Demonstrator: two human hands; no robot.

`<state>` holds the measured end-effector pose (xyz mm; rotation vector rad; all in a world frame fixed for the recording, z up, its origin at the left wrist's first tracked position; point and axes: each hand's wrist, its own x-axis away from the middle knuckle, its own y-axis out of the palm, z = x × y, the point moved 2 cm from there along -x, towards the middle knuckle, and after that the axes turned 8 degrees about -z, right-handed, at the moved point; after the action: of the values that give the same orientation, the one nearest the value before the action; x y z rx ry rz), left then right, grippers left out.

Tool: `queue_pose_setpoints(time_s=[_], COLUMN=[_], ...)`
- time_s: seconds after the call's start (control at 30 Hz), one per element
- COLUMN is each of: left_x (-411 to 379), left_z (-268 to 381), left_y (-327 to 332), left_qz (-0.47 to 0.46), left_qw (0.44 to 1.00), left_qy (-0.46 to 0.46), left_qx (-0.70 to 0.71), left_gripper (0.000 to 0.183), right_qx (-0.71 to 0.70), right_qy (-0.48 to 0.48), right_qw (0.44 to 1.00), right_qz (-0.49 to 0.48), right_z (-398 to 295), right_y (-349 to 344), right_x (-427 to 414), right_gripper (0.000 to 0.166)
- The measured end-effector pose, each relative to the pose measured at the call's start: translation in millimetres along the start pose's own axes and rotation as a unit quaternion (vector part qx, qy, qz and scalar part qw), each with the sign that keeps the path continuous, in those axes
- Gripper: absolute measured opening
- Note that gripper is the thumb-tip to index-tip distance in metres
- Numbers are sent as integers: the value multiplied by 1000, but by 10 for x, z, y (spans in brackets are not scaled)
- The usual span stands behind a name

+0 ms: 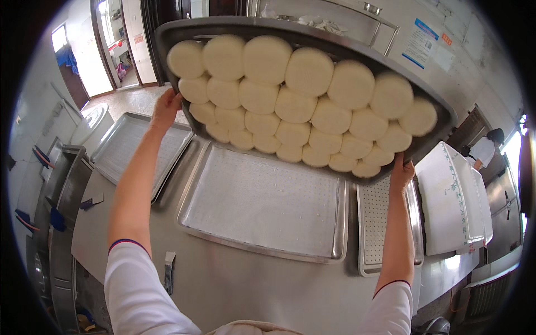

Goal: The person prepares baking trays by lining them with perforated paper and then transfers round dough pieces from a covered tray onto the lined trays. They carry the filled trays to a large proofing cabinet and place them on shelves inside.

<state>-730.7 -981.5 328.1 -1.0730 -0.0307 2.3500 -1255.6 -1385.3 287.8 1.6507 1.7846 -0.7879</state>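
Observation:
My left hand [166, 108] and my right hand [403, 171] grip opposite ends of a large dark metal tray [435, 104], raised and tilted steeply above the work table. Several rows of pale, rounded dough pieces [296, 102] fill it, many touching one another. Below it a metal tray with a perforated, whitish bottom [268, 201] lies on the table, with a few small crumbs on it. A scraper with a dark handle [168, 272] rests on the table near my left forearm.
Stacked trays [138, 146] lie at the left, near another scraper [91, 202]. A perforated tray [372, 226] sits under my right arm. White boxes [452, 197] stand at the right. A person [483, 150] is farther back right. A metal shelf [335, 21] stands behind.

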Motion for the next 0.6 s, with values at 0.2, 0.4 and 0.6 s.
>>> queue_pose_setpoints(time_s=[0.2,0.4,0.6], left_x=[1112,1709,769], left_z=[-1486,-1548,-717], left_y=[45,12,-274], left_qz=[-224,-130,33], left_qw=[904,907,982], left_qy=[-297,-364,-165], left_qx=[-209,-166,-87], left_gripper=[26,27,28], right_qx=[190,218,147], right_qy=[304,386,240], right_qw=[901,855,947], right_qz=[-246,-270,-156], right_z=[1751,1878,1164], right_y=[-21,-118,81], right_x=[1273,1697,829], right_gripper=[25,26,29])
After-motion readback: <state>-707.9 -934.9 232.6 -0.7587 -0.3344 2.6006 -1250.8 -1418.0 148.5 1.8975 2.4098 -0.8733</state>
